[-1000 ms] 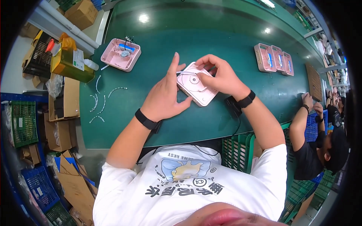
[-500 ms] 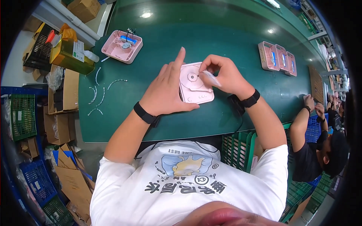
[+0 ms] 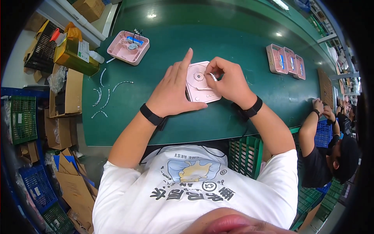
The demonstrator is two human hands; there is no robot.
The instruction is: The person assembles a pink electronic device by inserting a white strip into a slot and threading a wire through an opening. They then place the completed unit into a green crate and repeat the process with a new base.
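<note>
A pink square shell (image 3: pixel 204 93) with a round disc-like centre and small round marks lies on the table before me. My left hand (image 3: pixel 170 89) rests along its left side, fingers stretched and thumb spread below its near edge. Over the shell's right part, my right hand (image 3: pixel 230 80) pinches a small curved white strip (image 3: pixel 213 77) between thumb and fingertips. The strip's lower part is hidden by the fingers. Several short curved white strips (image 3: pixel 108 99) with dotted markings lie on the table to the left.
A pink box (image 3: pixel 117 54) with wires and a blue part inside stands at the back left. Three similar pink boxes (image 3: pixel 274 70) sit at the back right. A yellow can (image 3: pixel 74 58) stands at the table's left edge. A co-worker's hands (image 3: pixel 319 106) are at the far right.
The pink shell has shifted slightly away from me. The white piece in my right hand now shows as a small curl, and the fingers are closer together.
</note>
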